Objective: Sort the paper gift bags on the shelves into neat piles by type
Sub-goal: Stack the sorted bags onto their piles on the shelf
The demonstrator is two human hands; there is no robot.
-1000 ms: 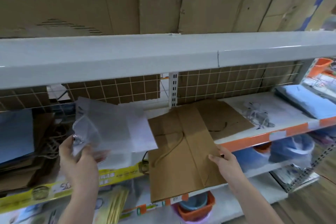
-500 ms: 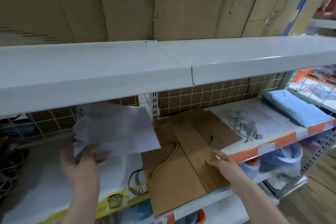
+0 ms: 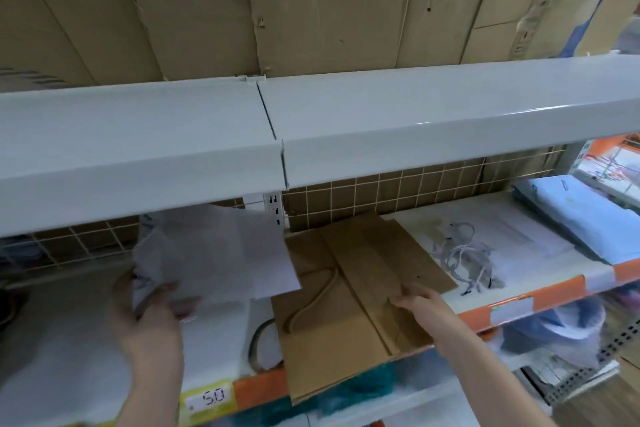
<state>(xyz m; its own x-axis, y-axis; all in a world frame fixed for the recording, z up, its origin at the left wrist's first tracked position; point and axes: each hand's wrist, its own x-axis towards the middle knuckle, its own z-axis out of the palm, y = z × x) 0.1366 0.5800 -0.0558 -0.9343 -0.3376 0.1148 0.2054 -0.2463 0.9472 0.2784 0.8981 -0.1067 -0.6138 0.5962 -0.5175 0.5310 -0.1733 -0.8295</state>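
Observation:
My left hand [image 3: 149,319] grips a flat white paper bag [image 3: 214,253] by its lower left corner and holds it above the shelf [image 3: 69,340]. A brown paper bag [image 3: 332,333] with a rope handle lies flat at the shelf's middle and sticks out over the front edge. My right hand [image 3: 420,302] rests on the brown bag's right side, fingers laid flat. Further right lies a white bag with tangled grey cord handles [image 3: 460,253]. A pile of light blue bags [image 3: 581,218] sits at the far right.
A white upper shelf [image 3: 311,128] overhangs close above the bags, with cardboard sheets [image 3: 311,3] behind it. A wire grid [image 3: 398,194] backs the shelf. The front edge carries an orange strip and a yellow price label [image 3: 207,397]. Lower shelves hold plastic-wrapped goods.
The view has swung left and tilted up. Both hands keep their hold; the white bag stays raised in my left hand, and my right hand stays on the brown bag.

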